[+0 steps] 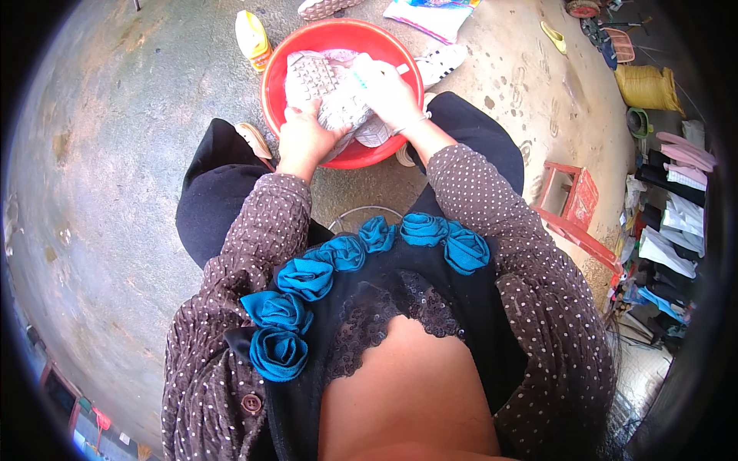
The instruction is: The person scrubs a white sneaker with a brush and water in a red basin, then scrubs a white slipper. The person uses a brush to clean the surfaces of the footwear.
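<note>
A red plastic basin [369,155] stands on the floor between my feet. In it lie pale shoes, one with its treaded sole [314,78] turned up. My left hand [308,135] grips the near side of a light-coloured shoe [344,106], thumb and fingers spread around its edge. Over the right part of the basin, my right hand [389,92] is closed around a brush, of which only light-blue bristles [360,79] show against the shoe. The glare hides most of the brush and the shoe's details.
A yellow bottle [252,40] lies left of the basin. Beyond it are another shoe [326,7] and a plastic bag [432,17]; a striped white shoe [443,63] touches the right side. A red wooden stool [571,201], a yellow sack [648,86] and piled clothes [683,213] are farther right.
</note>
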{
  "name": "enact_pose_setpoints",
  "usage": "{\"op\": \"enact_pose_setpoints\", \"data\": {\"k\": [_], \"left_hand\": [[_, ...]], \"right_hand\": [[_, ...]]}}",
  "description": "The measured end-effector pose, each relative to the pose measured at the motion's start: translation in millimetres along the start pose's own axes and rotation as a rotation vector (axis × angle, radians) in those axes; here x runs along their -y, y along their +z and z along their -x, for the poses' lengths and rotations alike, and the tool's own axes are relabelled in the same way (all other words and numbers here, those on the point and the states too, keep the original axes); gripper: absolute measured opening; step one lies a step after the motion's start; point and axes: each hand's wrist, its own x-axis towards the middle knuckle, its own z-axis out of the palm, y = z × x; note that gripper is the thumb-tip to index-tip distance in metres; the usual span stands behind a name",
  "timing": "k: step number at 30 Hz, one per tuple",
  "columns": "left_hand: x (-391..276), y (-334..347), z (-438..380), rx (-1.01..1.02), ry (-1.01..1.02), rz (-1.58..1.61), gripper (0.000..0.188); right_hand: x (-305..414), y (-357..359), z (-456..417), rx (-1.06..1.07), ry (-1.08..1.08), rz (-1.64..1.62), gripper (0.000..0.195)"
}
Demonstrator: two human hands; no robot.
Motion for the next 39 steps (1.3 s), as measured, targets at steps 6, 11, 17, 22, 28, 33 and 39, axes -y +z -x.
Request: {"op": "enact_pose_setpoints", "data": {"k": [6,11,17,22,28,33,39], "left_hand": [[17.9,1.1,-12.5,0.246,-0.031,0.184,0.082],[23.5,16.9,-18.0,0.217,-0.003,0.201,0.067],[22.5,8.0,-16.8,0.303,-0.043,0.314,0.059],[15.4,18.1,-18.8,0.206,0.007,0.32,0.06],[5.2,15.4,-8.8,0.172,-0.036,0.263,0.062],[2.2,13.5,-3.5,0.236,-0.049,0.208,0.065],[10.3,21.4,-6.0,0.253,-0.047,0.192,0.065]], "right_hand": [[52.2,-7.2,35.8,-0.06,-0.04,0.636,0.039],[66.9,5.4,42.9,0.228,0.035,0.292,0.04],[79.3,-22.9,16.3,0.19,0.339,0.674,0.034],[58.6,-18.5,47.5,0.004,-0.063,0.66,0.029],[44.9,-5.3,46.0,0.174,0.056,0.762,0.033],[43.9,-2.8,60.1,0.08,0.058,0.623,0.031],[65.0,-2.5,78.8,0.16,-0.148,0.407,0.026]]}}
